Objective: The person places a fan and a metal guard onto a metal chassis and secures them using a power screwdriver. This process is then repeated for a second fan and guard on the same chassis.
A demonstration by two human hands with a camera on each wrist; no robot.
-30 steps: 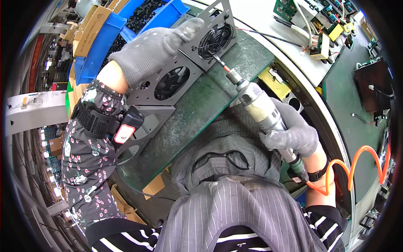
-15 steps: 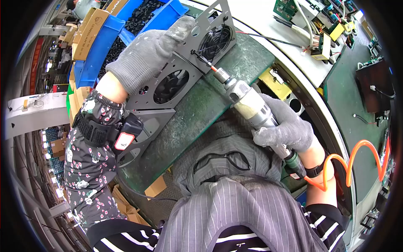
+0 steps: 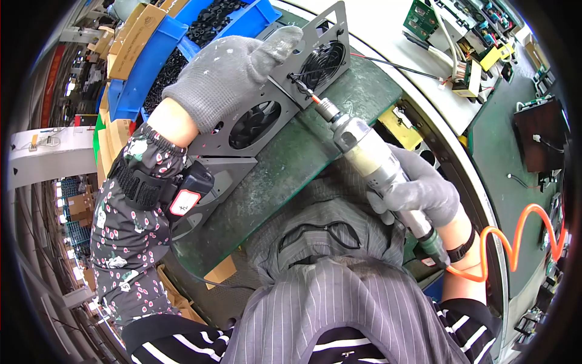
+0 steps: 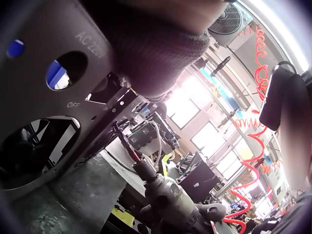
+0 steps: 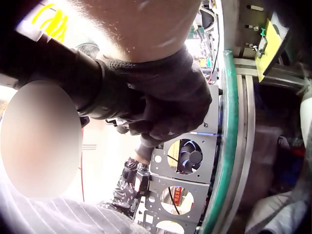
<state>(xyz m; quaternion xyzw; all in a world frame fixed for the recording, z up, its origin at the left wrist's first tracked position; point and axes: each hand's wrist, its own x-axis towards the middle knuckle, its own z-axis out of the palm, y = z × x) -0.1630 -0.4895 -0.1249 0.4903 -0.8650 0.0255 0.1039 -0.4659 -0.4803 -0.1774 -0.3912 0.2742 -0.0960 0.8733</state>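
Observation:
In a grey glove, my right hand [image 3: 421, 191] grips a pneumatic screwdriver [image 3: 373, 155] round its body. The bit [image 3: 309, 94] points up and left, its tip right at the near left corner of a round black fan [image 3: 321, 65] on a grey metal panel [image 3: 332, 27]. My gloved left hand [image 3: 227, 76] holds the upper part of the panels, thumb stretched along the face; its other fingers are largely hidden. Beside it stands a second panel [image 3: 221, 142] with a black fan [image 3: 254, 124]. Printed marks show on the panel [image 4: 92, 68] in the left wrist view.
Another panel [image 3: 233, 162] stands nearer me on the green bench top [image 3: 273, 161]. Blue bins [image 3: 130, 97] of small black parts lie behind my left hand, beside a cardboard box [image 3: 136, 39]. An orange coiled hose [image 3: 485, 255] trails from the screwdriver. Circuit parts [image 3: 470, 76] lie far right.
The screwdriver has moved left, bringing its bit from in front of the fan to the fan's near left corner. My left hand keeps its place at the panels; the whole view has shifted slightly.

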